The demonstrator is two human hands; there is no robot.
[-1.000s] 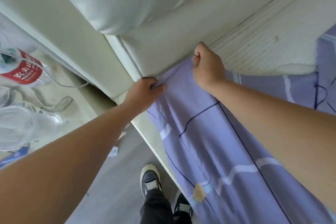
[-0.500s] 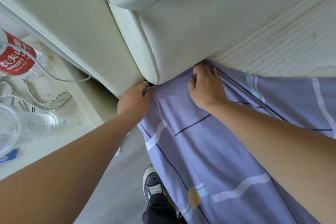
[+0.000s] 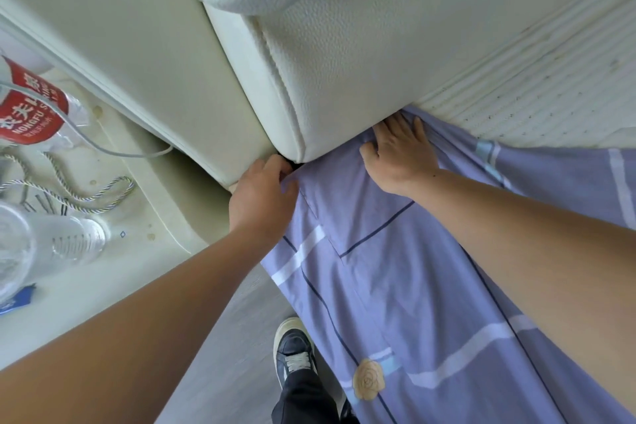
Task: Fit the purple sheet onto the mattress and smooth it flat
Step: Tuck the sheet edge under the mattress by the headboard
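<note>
Your left hand [image 3: 263,194] pinches the corner of the purple sheet [image 3: 395,268] at the mattress corner, right under the padded headboard [image 3: 344,79]; your right hand [image 3: 401,151] lies spread and flat on the cloth, fingertips pushed into the seam between headboard and mattress [image 3: 537,93]. The sheet covers the near side of the mattress and hangs over its edge toward the floor, while the ribbed top along the headboard is bare to the right. It looks like thin, soft cotton: light, limp, quick to crease and to slide back out of a tuck. Take it by the hem near the corner, not mid-panel, and pull it taut before pressing. The cloth is lilac with dark thin lines, white bars and a cream rose print [image 3: 369,379]; folds fan out from your right hand.
</note>
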